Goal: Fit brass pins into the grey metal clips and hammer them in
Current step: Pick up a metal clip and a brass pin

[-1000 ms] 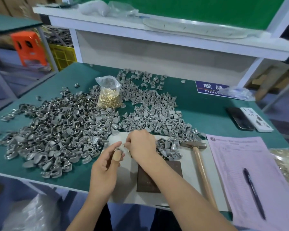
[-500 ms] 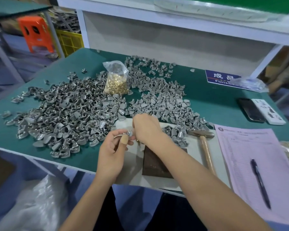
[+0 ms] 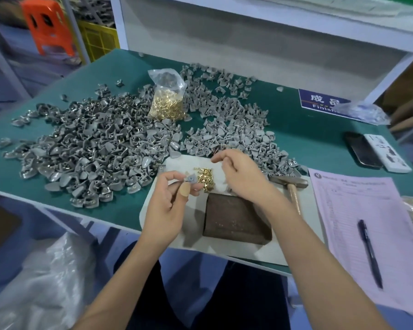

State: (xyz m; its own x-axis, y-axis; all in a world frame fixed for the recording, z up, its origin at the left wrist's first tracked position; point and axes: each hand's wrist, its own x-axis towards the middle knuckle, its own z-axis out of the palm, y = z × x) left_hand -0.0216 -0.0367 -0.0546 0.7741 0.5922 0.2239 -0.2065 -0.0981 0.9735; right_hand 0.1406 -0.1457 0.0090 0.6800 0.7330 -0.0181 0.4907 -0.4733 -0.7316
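Observation:
My left hand (image 3: 169, 201) pinches one grey clip (image 3: 191, 179) between thumb and fingers above the white mat (image 3: 177, 163). Right beside it lies a small loose pile of brass pins (image 3: 206, 178). My right hand (image 3: 241, 173) hovers just beyond that pile, thumb and forefinger pinched together on what looks like a single pin, mostly hidden. A dark metal block (image 3: 234, 217) sits on the mat under my right wrist. The hammer (image 3: 288, 182) lies to the right of my right hand, untouched.
Large heaps of grey clips (image 3: 93, 148) (image 3: 231, 129) cover the green table on the left and at the back. A bag of brass pins (image 3: 168, 103) stands between them. A pink form with a pen (image 3: 370, 253), a phone (image 3: 361, 148) and a remote lie at the right.
My right hand has drawn back from the clip towards the upper right, uncovering the loose pins. The left hand still holds the clip. The camera has tilted down.

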